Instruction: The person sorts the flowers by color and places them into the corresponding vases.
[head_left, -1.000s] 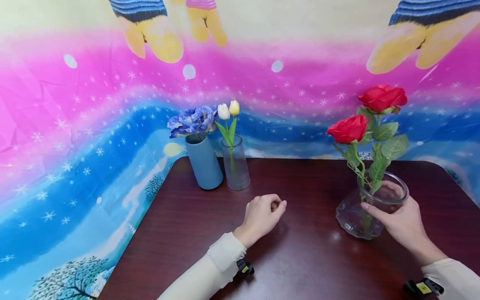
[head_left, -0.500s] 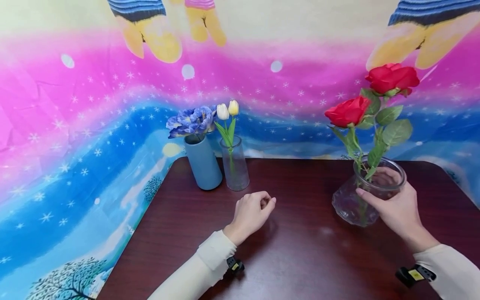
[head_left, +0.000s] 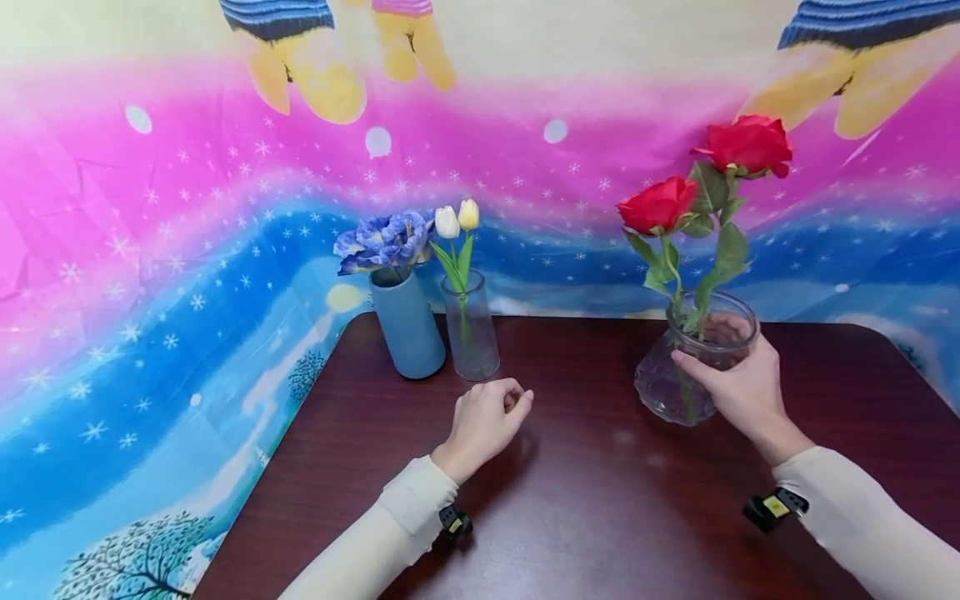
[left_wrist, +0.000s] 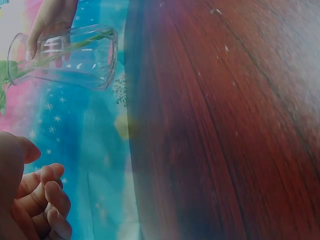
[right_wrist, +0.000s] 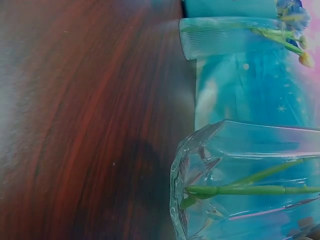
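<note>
My right hand (head_left: 750,400) grips a clear glass vase (head_left: 660,382) around its neck, the thumb on the near side below the rim. Two red roses (head_left: 746,146) with green leaves stand in it, leaning against the rim. In the left wrist view, backdrop shows between the base of this vase (left_wrist: 95,75) and the table edge, so it is held up off the tabletop. The stem ends (right_wrist: 220,191) show through the glass in the right wrist view. My left hand (head_left: 483,423) hangs over the middle of the table, fingers loosely curled around nothing.
At the back left of the dark wooden table (head_left: 585,517) stands a blue vase (head_left: 408,325) with blue-purple flowers (head_left: 386,240). Beside it is a slim ribbed glass vase (head_left: 483,342) with white and yellow tulips (head_left: 447,222). A printed cloth backdrop (head_left: 570,192) hangs behind.
The right hand has carried the glass vase with its roses leftward and toward the back. My left hand has drifted slightly left. The other two vases have stayed in place.
</note>
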